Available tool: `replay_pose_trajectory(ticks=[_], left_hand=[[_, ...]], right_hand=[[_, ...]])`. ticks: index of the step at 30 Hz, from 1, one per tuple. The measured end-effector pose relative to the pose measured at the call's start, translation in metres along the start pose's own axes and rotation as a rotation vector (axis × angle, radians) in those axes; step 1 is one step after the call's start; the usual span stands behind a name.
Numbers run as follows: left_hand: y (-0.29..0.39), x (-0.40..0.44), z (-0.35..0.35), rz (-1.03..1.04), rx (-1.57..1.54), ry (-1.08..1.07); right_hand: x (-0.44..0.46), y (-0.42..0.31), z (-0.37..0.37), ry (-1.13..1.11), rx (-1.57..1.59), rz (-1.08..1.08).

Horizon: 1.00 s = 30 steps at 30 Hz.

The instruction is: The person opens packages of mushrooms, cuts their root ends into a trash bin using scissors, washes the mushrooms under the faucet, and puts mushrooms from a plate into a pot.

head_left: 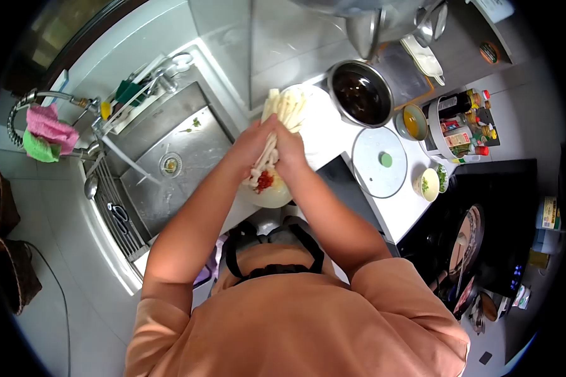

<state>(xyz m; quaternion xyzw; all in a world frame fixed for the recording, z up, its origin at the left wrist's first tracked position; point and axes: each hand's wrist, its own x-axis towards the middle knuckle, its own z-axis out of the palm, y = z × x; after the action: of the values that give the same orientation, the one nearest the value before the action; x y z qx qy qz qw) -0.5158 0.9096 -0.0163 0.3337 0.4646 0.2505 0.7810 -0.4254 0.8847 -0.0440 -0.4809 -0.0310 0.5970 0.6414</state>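
Note:
My left hand (255, 147) and my right hand (288, 149) are pressed together around a bundle of long pale strands (285, 110), like thick noodles or mushroom stems. The bundle's thick end sticks out beyond my fingers, while thinner strands hang between the palms toward my body. Below them is a pale bowl (271, 200), partly hidden by my hands and wrists. Inside it lie chopped red bits (265, 181) and some pale minced food. Both hands are closed, though the bundle hides some of the fingers.
Left is a steel sink (138, 204) with a faucet (129, 160). To the right stand a pot (361, 93) of dark liquid, a glass lid (379, 163), a bowl of yellow liquid (411, 122), a cup of chopped greens (426, 185), a seasoning rack (462, 125) and a black stove (509, 195).

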Motion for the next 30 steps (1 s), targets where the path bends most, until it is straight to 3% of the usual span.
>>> replay_pose_trajectory(ticks=[3,7,10,14,17,18,21,24,27,29,30], left_hand=[[-0.013,0.049,0.043,-0.010,-0.094,-0.035],[-0.043,0.129,0.047,-0.008,-0.153,0.021],[-0.060,0.146,0.046,0.138,-0.090,0.213],[-0.049,0.123,0.061,0.188,0.500,0.400],[-0.055,0.118,0.059,0.659,1.175,0.530],[-0.052,0.113,0.065,0.746,1.142,0.466],[-0.049,0.111,0.076,0.952,1.427,0.241],[-0.058,0.113,0.065,0.811,1.567,0.246],[-0.066,0.110,0.055,0.727,1.554,0.301],[-0.073,0.108,0.051,0.736,1.531,0.282],[-0.069,0.102,0.056,0.586,1.453,0.216]], right_hand=[[0.047,-0.046,-0.049,-0.066,-0.177,0.099],[0.118,-0.078,-0.080,-0.194,-0.481,0.200],[0.154,-0.071,-0.101,-0.235,-0.828,-0.039],[0.141,-0.083,-0.110,-0.230,-1.178,-0.271],[0.169,-0.074,-0.131,-0.260,-1.497,-0.439],[0.137,-0.104,-0.116,-0.315,-1.487,-0.323],[0.120,-0.121,-0.119,-0.337,-1.614,-0.287],[0.108,-0.117,-0.131,-0.247,-1.751,-0.651],[0.094,-0.120,-0.134,-0.391,-1.694,-0.864],[0.111,-0.103,-0.152,-0.458,-1.814,-0.874],[0.109,-0.103,-0.150,-0.496,-1.875,-0.881]])
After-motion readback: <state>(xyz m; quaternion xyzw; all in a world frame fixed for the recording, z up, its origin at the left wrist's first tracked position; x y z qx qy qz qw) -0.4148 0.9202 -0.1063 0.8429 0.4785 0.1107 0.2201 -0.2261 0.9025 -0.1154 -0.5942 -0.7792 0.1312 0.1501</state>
